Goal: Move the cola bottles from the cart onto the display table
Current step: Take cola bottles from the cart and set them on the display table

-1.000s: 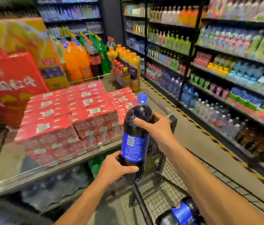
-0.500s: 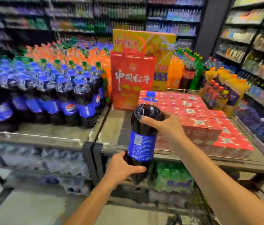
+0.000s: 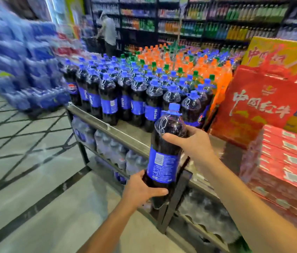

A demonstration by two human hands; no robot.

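The cola bottle (image 3: 167,141) mid-frame is clear, glossy plastic, with white glints all over its shoulder. It has a slick blue film label and a duller blue plastic cap (image 3: 174,106). The rows of cola bottles (image 3: 125,99) behind it have the same shiny plastic, and so do the orange bottles (image 3: 198,66) further back. The counter (image 3: 93,117) rim looks like brushed grey metal with a low sheen, and its leg (image 3: 169,216) is dark matt metal. Underneath, left of centre, the water packs (image 3: 111,145) are in crinkly clear plastic wrap. Over on the right, the red cartons (image 3: 286,161) and the big red box (image 3: 259,106) look like printed cardboard, lightly shiny. The floor (image 3: 25,161) at lower left is smooth polished tile, pretty reflective.
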